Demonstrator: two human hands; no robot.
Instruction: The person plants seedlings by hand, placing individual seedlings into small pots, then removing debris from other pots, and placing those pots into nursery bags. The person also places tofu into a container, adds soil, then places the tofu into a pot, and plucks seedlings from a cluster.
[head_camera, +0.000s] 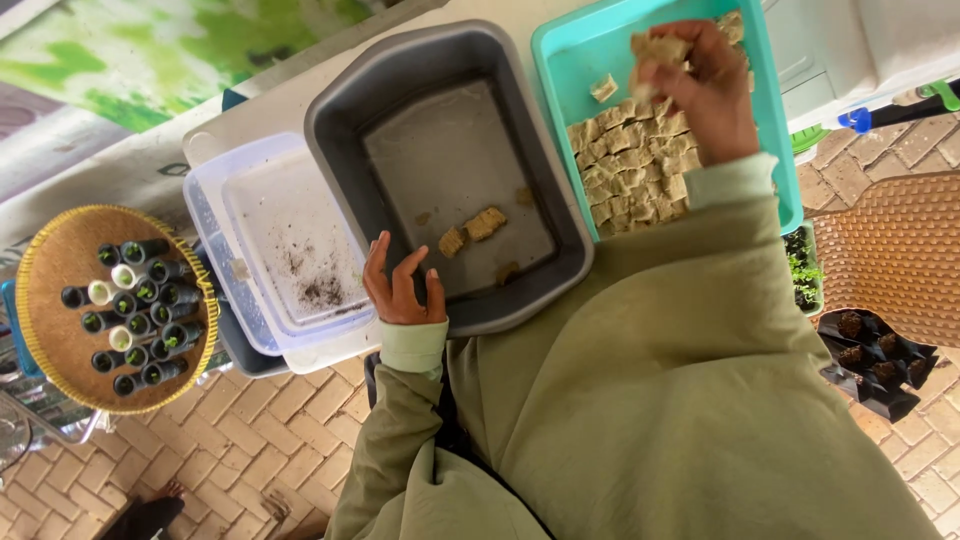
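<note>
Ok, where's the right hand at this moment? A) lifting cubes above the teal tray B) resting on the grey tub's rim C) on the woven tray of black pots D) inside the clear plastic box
A: the right hand grips tan cubes above the teal tray.

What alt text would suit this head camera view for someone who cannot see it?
The right hand lifts a tan cube from a teal tray of cubes; the left hand rests on a grey tub holding a few pieces.
</note>
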